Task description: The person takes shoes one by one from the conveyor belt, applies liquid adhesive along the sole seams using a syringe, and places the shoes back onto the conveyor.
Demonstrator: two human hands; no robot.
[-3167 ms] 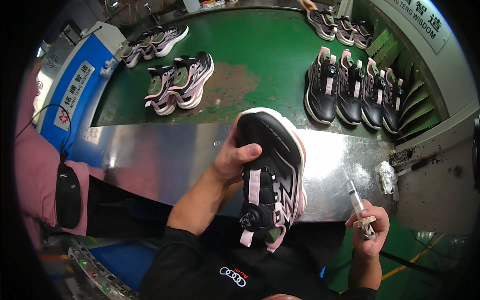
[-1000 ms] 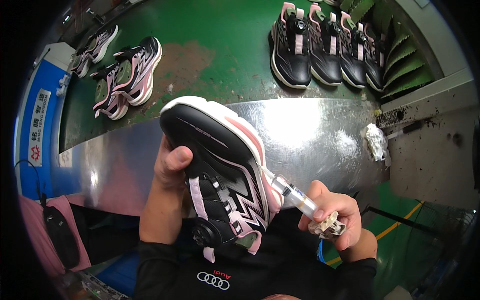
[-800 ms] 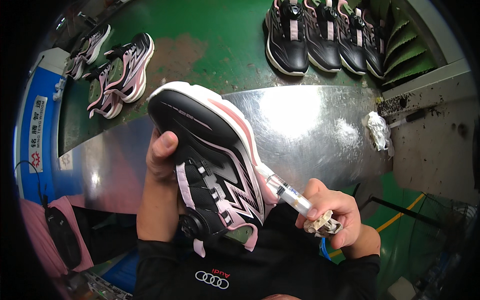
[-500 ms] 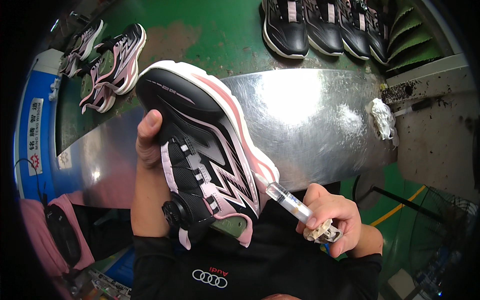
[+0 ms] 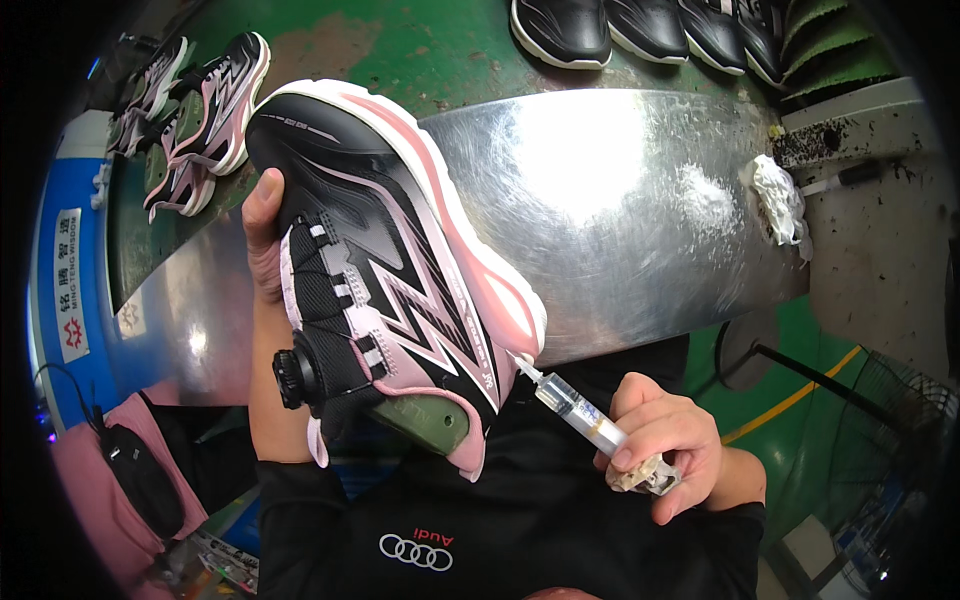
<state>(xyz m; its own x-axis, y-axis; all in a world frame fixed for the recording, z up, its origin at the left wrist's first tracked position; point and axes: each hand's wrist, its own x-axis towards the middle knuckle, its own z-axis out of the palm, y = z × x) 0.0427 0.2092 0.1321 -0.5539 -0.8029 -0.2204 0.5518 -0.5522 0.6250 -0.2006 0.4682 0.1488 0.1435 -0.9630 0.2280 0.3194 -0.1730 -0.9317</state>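
Left hand (image 5: pixel 262 250): closed around black-and-pink shoe (image 5: pixel 385 270), held tilted above desk (image 5: pixel 620 190). Right hand (image 5: pixel 665 450): closed on syringe (image 5: pixel 575 405), needle touching shoe's heel.

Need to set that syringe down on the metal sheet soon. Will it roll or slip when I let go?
Probably it rolls: the syringe has a round, smooth, clear barrel, and the steel sheet looks polished and slick. The lumpy wad around its end in the right hand may brake it. The thin needle tip looks easily bent.
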